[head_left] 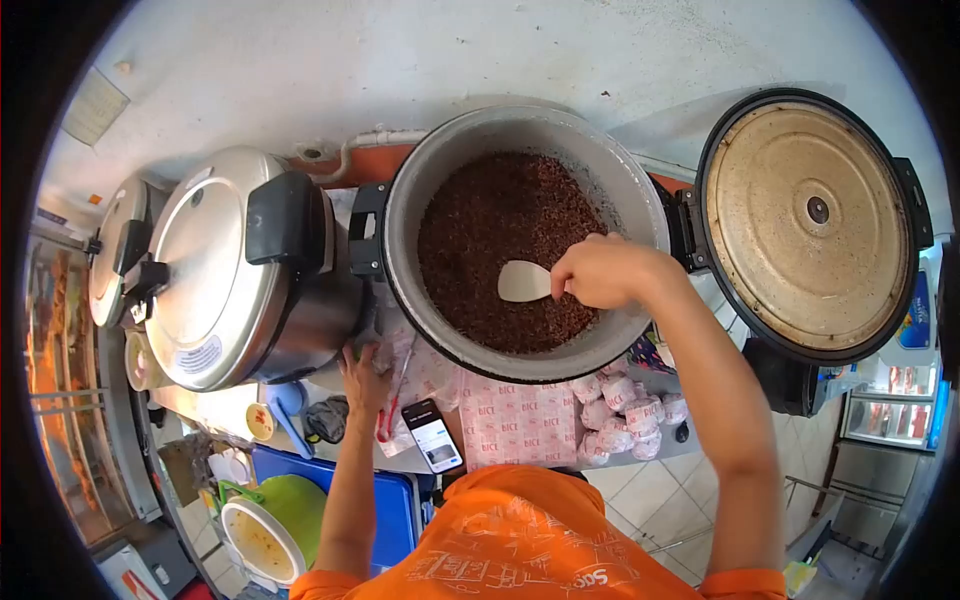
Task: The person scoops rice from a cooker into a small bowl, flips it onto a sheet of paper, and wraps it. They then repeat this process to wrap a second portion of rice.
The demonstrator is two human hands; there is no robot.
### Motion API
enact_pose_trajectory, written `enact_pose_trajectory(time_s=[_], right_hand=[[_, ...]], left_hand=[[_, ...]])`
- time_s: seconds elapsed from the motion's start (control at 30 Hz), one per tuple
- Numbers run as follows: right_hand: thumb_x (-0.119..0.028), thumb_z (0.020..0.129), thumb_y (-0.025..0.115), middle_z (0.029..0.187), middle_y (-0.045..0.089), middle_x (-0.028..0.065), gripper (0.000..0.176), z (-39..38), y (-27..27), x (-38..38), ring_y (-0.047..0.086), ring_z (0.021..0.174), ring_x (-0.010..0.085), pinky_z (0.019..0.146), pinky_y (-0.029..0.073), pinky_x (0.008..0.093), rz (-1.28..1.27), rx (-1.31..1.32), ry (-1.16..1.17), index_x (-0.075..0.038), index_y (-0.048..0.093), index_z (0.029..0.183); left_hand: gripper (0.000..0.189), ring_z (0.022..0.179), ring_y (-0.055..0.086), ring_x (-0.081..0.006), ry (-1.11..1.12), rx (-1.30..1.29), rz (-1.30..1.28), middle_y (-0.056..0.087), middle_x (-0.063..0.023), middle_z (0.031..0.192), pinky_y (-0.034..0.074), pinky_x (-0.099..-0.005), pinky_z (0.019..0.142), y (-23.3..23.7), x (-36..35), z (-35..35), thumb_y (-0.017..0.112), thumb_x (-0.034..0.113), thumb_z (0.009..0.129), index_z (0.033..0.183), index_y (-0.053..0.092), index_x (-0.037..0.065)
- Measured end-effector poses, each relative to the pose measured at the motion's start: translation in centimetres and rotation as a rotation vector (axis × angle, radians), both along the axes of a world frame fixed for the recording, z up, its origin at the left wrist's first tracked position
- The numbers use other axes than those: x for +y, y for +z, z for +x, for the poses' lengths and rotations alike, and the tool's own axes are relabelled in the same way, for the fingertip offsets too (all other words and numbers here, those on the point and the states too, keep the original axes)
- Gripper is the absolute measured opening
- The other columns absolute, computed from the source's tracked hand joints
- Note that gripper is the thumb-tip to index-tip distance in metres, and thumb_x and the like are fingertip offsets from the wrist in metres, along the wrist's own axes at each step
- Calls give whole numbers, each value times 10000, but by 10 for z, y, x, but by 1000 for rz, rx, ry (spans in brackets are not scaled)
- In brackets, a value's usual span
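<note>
My right hand (606, 272) is closed around the handle of a white rice paddle (522, 282). Its flat blade rests on dark reddish-brown cooked rice (480, 230) inside a large open rice cooker (408, 290). The cooker's lid (800, 210) stands swung back on the right, its stained inner side showing. Lower left of the cooker, my left hand (366, 380) lies on the counter with fingers apart, against clear plastic near a closed steel rice cooker (225, 270). I see nothing gripped in it.
Printed wrapping paper (515, 420), a lit phone (433, 436) and red-handled scissors (390, 420) lie on the counter before me. Several wrapped bundles (620, 415) are piled to the right. A green bucket (300, 515) and blue bin (393, 510) stand lower left.
</note>
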State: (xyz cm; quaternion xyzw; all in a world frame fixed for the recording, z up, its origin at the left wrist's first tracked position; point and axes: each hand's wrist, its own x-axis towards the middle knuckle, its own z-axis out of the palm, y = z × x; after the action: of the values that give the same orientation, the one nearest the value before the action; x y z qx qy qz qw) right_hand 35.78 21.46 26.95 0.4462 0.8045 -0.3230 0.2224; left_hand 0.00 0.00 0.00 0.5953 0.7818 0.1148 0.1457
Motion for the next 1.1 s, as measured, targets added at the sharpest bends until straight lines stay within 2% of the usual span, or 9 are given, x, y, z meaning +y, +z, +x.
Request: enact_pose_trajectory(time_s=[0.17,0.23,0.3,0.47,0.67,0.77,0.87,0.97,1.1], right_hand=[[-253,908,658,1237,691,138,337,-29,-48,29,670,1133,286,968,505,430,-78,-607,266,-105,720,1205],[-262,895,683,1222,699,128,342,-34,-61,35,671,1126,289,950,512,427,-131,-637,285,-105,725,1197],[-270,883,707,1206,707,118,349,-34,-71,39,672,1120,291,932,520,424,-181,-680,309,-105,729,1189],[-188,813,760,1086,739,87,313,-19,-94,43,714,964,251,796,560,410,-373,-394,236,-76,742,1105],[-32,815,627,1065,738,158,275,-30,-90,32,730,931,256,772,575,417,-217,-347,315,-53,756,1056],[-41,840,603,1123,704,239,273,-15,-14,16,701,1042,351,850,573,439,132,-287,33,27,736,1069],[-118,874,586,1016,691,265,274,35,36,-6,670,995,417,851,524,472,377,-71,-296,15,650,1105],[-175,887,681,910,696,242,275,78,82,-57,696,859,384,744,519,484,508,202,-487,3,552,1052],[-170,905,695,791,632,166,278,125,70,-129,651,708,233,629,481,363,492,558,-753,-44,479,1027]], left_hand=[[592,1192,512,-474,169,-349,321,529,-258,1276,417,-481,1051,21,-23,15,645,24,701,1287,570,60],[611,1188,563,-385,243,-525,402,568,-221,1268,431,-418,1041,32,-35,13,605,24,742,1347,523,21],[608,1218,560,-288,557,-1110,528,570,-156,1316,426,-379,1050,76,-42,26,551,28,809,1408,456,-10],[544,1255,524,-229,538,-1331,549,545,-110,1357,400,-358,1084,199,-4,51,582,242,989,1458,415,23],[661,1266,503,-174,-10,-1026,405,578,-105,1330,364,-335,1096,301,84,84,556,510,1005,1394,498,-21],[480,689,626,-198,-147,-687,120,688,-109,866,529,-385,716,331,139,113,526,457,1019,1232,640,42],[447,792,683,-358,-479,-151,338,697,-162,887,544,-477,706,296,207,151,528,477,1000,1066,621,45],[339,912,705,-374,-728,216,266,686,-178,1044,569,-493,759,235,260,193,496,376,1006,1118,608,76],[391,1084,671,-337,-1060,489,-87,634,-185,1186,579,-474,837,125,272,246,427,325,1038,1290,563,59]])
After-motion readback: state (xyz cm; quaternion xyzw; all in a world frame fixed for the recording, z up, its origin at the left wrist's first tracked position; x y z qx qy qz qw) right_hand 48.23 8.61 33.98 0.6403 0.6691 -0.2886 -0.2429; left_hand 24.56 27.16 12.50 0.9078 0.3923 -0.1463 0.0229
